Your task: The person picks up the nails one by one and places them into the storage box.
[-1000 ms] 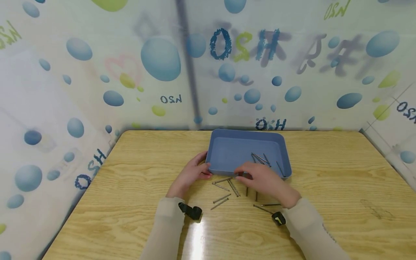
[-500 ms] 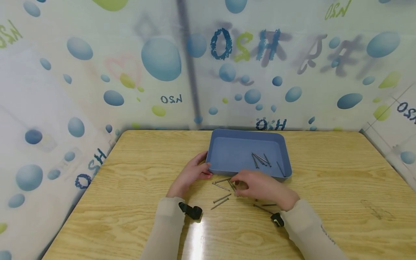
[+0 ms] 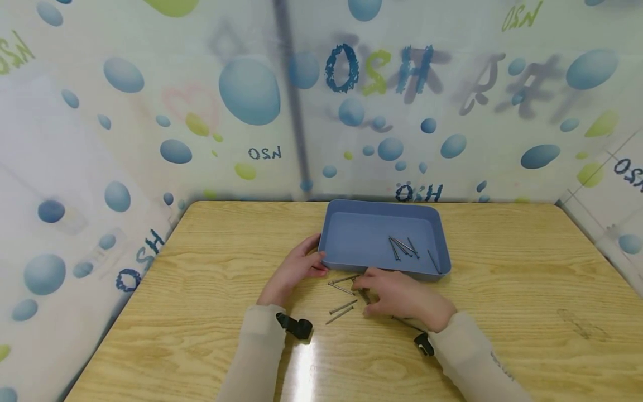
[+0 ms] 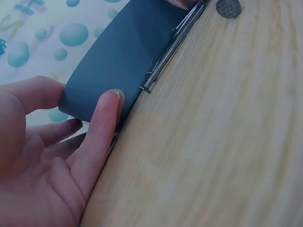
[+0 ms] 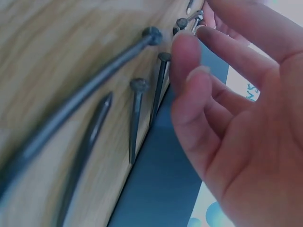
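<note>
While the left hand (image 3: 295, 270) pinches a blue rectangular tray (image 3: 356, 234) at its near-left corner, the right hand (image 3: 402, 293) arches, grip spread, over grey metal nails (image 3: 365, 297), partly hiding them.

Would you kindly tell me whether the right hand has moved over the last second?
Yes: the right hand has drawn back from the tray's near rim in the head view.

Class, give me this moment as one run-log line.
left hand: holds blue tray, near-left corner | right hand: at loose nails on table | tray nails: right side
</note>
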### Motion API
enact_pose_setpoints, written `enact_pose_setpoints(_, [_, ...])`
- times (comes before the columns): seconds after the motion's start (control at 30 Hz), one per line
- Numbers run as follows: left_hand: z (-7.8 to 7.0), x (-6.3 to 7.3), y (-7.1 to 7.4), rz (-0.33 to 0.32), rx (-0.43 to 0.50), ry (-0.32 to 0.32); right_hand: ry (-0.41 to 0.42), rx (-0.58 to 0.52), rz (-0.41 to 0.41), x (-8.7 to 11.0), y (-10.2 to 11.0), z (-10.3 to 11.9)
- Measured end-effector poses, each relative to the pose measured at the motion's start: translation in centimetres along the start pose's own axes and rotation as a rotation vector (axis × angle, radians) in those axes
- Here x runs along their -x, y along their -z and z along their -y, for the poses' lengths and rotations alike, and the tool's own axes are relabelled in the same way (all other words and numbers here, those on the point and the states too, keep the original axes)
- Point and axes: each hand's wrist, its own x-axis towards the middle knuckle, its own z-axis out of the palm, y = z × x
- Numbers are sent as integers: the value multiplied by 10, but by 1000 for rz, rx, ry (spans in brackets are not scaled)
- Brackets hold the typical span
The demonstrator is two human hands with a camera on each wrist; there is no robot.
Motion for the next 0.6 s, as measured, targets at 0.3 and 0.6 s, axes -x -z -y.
enact_pose_setpoints(0.3, [-12,6,-1,39,12,24,60,70,-75,0,-4,-2])
enact_pose_setpoints(0.6, [-23,14,-3,54,-2,27,70,101,-119,-2,-6,-3])
